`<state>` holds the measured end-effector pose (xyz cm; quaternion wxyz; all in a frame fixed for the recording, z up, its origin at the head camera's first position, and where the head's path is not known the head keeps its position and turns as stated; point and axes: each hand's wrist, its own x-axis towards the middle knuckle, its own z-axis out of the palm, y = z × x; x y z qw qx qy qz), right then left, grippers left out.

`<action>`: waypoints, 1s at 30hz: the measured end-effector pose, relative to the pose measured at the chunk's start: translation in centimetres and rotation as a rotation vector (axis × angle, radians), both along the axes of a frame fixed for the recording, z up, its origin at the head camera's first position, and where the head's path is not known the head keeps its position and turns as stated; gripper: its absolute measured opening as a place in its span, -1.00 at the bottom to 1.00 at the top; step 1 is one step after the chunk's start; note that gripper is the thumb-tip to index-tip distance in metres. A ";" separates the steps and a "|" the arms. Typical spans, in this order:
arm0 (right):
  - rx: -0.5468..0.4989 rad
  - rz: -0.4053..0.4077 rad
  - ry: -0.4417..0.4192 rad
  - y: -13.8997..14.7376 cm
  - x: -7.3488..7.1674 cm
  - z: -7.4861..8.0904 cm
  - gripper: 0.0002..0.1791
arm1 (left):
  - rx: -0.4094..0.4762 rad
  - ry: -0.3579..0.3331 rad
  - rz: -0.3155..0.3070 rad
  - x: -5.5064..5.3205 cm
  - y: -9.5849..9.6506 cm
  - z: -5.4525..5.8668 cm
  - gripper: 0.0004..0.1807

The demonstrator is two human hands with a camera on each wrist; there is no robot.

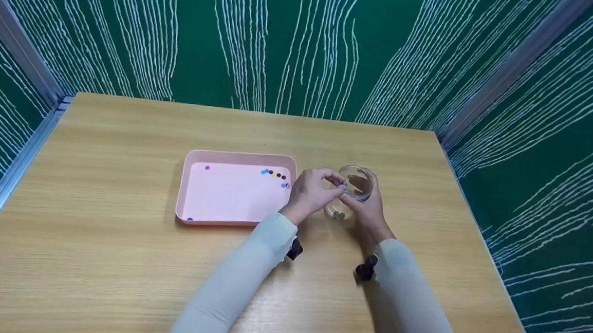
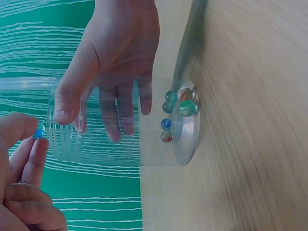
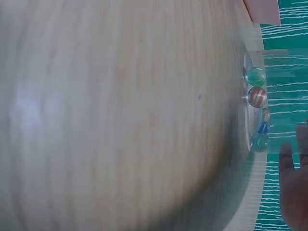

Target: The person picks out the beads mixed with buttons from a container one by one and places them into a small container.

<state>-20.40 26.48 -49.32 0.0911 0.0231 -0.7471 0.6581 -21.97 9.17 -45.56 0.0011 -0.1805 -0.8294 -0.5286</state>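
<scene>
A clear, wide-mouthed jar (image 1: 329, 208) stands on the table, with several glass marbles (image 2: 187, 108) in green, blue and reddish swirls at its bottom. My right hand (image 1: 371, 211) holds the jar from the right, its thumb and fingers round the wall near the rim. A blue marble (image 2: 40, 130) is pinched between the thumb and fingertips of my left hand (image 1: 312, 192), right at the jar's mouth. In the right wrist view only part of the right hand (image 3: 293, 192) shows, beside the jar's wall.
Left of the jar lies a shallow pink tray (image 1: 233, 196). Small round coloured pieces sit mostly near its back right corner, with one at the back left and one at the front left. Green panels (image 1: 201, 42) with white lines border the wooden table (image 1: 115, 263).
</scene>
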 end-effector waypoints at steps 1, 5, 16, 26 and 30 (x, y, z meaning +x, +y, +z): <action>-0.001 0.000 0.003 0.0 0.0 0.0 -0.14 | -0.005 0.007 0.004 0.0 0.0 0.0 -0.83; 0.003 -0.004 0.003 -0.2 0.1 0.0 -0.13 | -0.017 0.014 0.019 -0.1 0.1 -0.1 -0.85; -0.008 -0.010 0.013 -0.1 0.1 0.0 -0.13 | 0.001 -0.014 0.031 -0.3 0.4 0.0 -0.84; 0.029 0.005 0.019 0.0 0.1 0.0 -0.13 | -0.042 -0.028 0.055 -0.4 0.5 0.1 -0.86; 0.013 0.024 0.029 0.2 0.0 -0.2 -0.13 | -0.056 -0.026 0.058 -0.5 0.5 0.2 -0.85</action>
